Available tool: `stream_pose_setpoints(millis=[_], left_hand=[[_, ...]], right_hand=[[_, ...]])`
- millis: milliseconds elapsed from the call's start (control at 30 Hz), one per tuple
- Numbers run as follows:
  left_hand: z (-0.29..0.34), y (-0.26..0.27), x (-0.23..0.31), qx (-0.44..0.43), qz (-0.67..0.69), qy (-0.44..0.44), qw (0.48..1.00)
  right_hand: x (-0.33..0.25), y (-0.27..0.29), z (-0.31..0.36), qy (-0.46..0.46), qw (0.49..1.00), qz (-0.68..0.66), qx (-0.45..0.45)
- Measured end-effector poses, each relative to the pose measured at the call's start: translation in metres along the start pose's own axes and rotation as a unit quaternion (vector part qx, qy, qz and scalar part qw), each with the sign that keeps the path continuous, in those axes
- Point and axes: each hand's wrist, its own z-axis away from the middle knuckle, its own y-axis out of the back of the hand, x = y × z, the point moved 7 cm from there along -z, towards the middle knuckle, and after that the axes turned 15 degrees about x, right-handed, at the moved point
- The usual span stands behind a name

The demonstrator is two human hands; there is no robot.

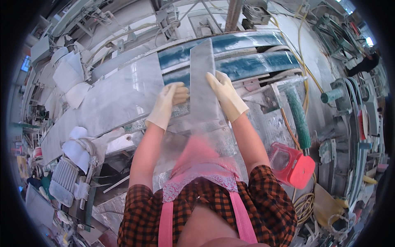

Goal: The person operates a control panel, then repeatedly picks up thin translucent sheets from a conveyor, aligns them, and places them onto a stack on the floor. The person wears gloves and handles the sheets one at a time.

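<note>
A long grey slab (201, 84), flat and stone-like with a slanted top end, stands tilted up in front of me. My right hand (225, 92), in a cream rubber glove, grips its right edge, with the thumb on the face towards me. My left hand (170, 98), gloved the same way, is beside the slab's left edge. Its fingers are loosely bent and point towards the slab; no hold on it shows. Beyond lie two wet blue conveyor belts (255, 66). A large, shiny grey sheet (123, 88) lies to the left of them.
A red plastic container (302, 171) sits at my right, near a green roller-like cylinder (298, 117). Yellow hoses (304, 70) run down the right side. White crumpled sheets (70, 76) and a ribbed grey part (63, 181) are on the left. Another person (366, 64) is at the far right.
</note>
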Motion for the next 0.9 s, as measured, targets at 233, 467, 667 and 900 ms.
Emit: stream_pose_setpoints(millis=[233,467,667,900], left_hand=[[-0.047,-0.02,0.002,0.03,-0.086,0.045,0.995],[-0.043,-0.006,0.016,0.133,0.09,0.013,0.987],[-0.033,0.0,0.038,0.117,0.112,0.008,0.987],[-0.034,-0.002,0.016,0.151,0.078,-0.029,0.985]], right_hand=[[0.023,-0.056,-0.057,0.022,0.995,0.094,-0.002],[-0.001,-0.071,-0.033,0.313,0.938,0.106,-0.105],[-0.025,-0.088,-0.012,-0.041,0.941,-0.244,-0.23],[0.021,-0.073,-0.031,-0.135,0.986,-0.031,-0.088]])
